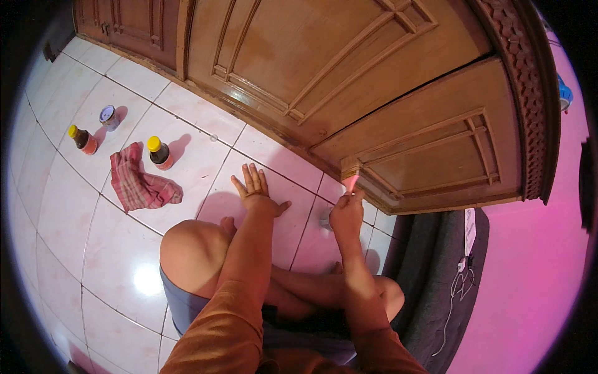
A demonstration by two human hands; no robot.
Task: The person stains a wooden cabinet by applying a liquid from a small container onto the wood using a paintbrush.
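My right hand (347,215) grips a paintbrush (351,179) with a pink handle. Its bristles touch the lower corner of a brown wooden cabinet door (430,143) with raised panel mouldings. Partly hidden behind that hand, a small grey can (326,219) stands on the floor. My left hand (256,192) is open and empty, fingers spread, over the tiled floor in front of the cabinet; whether the palm presses on the tiles I cannot tell.
Left on the white tiles (124,249) lie a red checked cloth (140,181), two dark bottles with yellow caps (160,153) (82,139) and a small round tin (109,118). A dark grey cushioned seat (430,262) with a white cable (458,299) borders the pink wall (529,268) at right.
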